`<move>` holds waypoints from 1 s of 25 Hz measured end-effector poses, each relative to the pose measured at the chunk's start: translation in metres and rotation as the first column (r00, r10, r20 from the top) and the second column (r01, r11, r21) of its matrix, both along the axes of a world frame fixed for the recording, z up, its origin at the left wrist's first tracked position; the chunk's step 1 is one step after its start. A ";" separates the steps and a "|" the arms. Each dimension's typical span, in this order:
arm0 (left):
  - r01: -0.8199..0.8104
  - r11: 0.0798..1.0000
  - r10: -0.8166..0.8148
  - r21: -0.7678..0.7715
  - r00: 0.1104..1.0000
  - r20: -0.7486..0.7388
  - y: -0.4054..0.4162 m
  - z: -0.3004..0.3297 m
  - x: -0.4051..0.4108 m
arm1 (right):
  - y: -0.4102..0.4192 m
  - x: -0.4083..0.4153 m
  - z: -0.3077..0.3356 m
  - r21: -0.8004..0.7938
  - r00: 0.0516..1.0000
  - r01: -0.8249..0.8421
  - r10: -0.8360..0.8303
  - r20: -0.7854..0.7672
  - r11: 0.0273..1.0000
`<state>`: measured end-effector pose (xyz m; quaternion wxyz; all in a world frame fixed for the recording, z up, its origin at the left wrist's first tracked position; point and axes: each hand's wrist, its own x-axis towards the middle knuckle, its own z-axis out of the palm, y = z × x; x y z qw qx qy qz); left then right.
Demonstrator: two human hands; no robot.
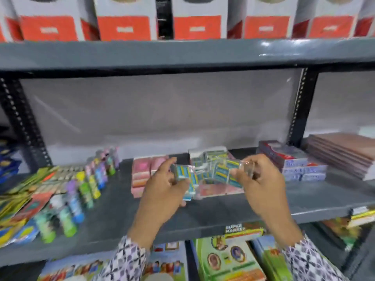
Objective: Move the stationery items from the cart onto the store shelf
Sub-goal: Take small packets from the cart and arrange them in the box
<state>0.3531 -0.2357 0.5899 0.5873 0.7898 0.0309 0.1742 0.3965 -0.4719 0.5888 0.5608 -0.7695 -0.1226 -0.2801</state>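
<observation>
Both my hands are raised over the grey store shelf [203, 216], holding a clear plastic pack of small blue-and-yellow boxes [213, 173] between them. My left hand [164, 189] grips the pack's left end and my right hand [261, 179] grips its right end. The pack hovers just above a pink flat packet [219, 189] and in front of an opened box of the same small boxes [211, 155]. The picture is blurred. The cart is out of view.
On the shelf stand pink packets [146, 171], rows of coloured glue sticks [89, 183], flat packets at far left [24, 191], stacked red-and-blue boxes [294, 161] and brown books [345, 151]. White-and-red cartons [196, 19] fill the shelf above; books [227, 258] lie below.
</observation>
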 end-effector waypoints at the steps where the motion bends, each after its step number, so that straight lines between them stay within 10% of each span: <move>1: -0.011 1.000 0.012 0.022 0.999 -0.032 -0.007 0.010 0.026 | -0.007 0.025 0.006 -0.054 0.999 0.015 -0.017 -0.040 0.998; 7: -0.035 0.933 0.126 0.359 0.964 -0.234 -0.040 0.027 0.109 | -0.015 0.124 0.021 -0.233 0.850 -0.277 0.124 -0.513 0.932; 14: 0.079 0.870 0.103 0.486 0.936 -0.336 -0.029 0.021 0.118 | -0.027 0.120 0.022 -0.610 0.894 -0.358 0.069 -0.444 0.707; 22: 0.018 0.549 0.149 0.836 0.982 -0.119 -0.050 0.015 0.104 | -0.017 0.138 0.013 -0.830 0.929 -0.369 0.162 -0.332 0.418; 25: 0.232 0.458 0.046 0.858 0.958 -0.283 -0.053 0.007 0.090 | -0.025 0.149 0.013 -0.816 0.928 -0.373 0.172 -0.331 0.442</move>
